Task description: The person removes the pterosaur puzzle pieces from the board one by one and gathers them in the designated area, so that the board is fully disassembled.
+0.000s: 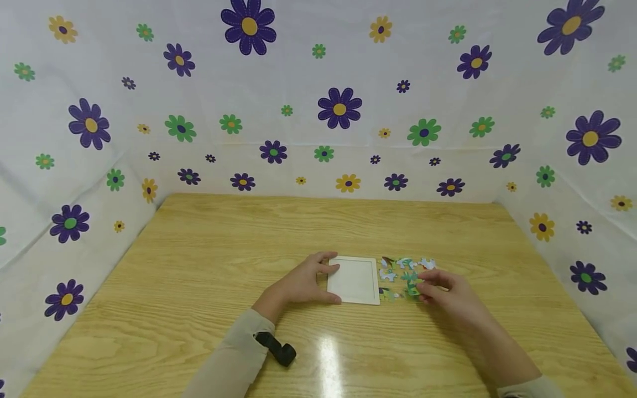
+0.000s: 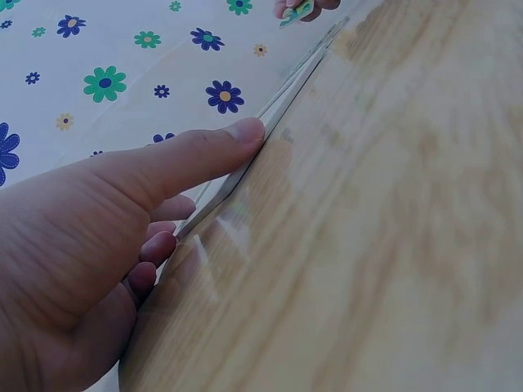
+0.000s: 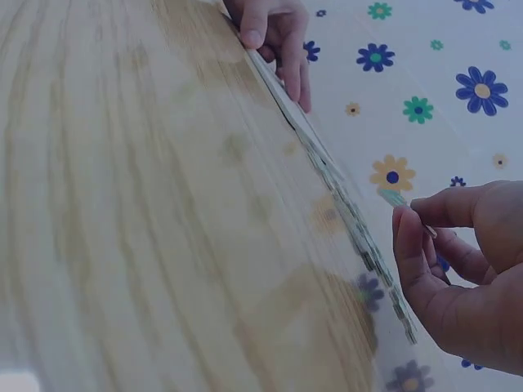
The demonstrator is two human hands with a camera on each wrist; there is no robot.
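A shallow white square puzzle tray (image 1: 353,282) with a raised rim lies flat on the table, its inside bare. My left hand (image 1: 304,281) holds it by the left side, thumb at the near edge and fingers at the far edge. To the right of the tray, my right hand (image 1: 455,298) pinches a green puzzle piece (image 3: 394,198) between thumb and fingertips, above the table. Several loose puzzle pieces (image 1: 388,275) in white, green and brown lie just beside the tray's right rim, some partly hidden behind the right hand.
The wood-grain table (image 1: 239,243) reaches back to a white cloth (image 1: 278,72) printed with flowers, which also stands along both sides. A black strap (image 1: 276,349) is around the left sleeve, near the table's front.
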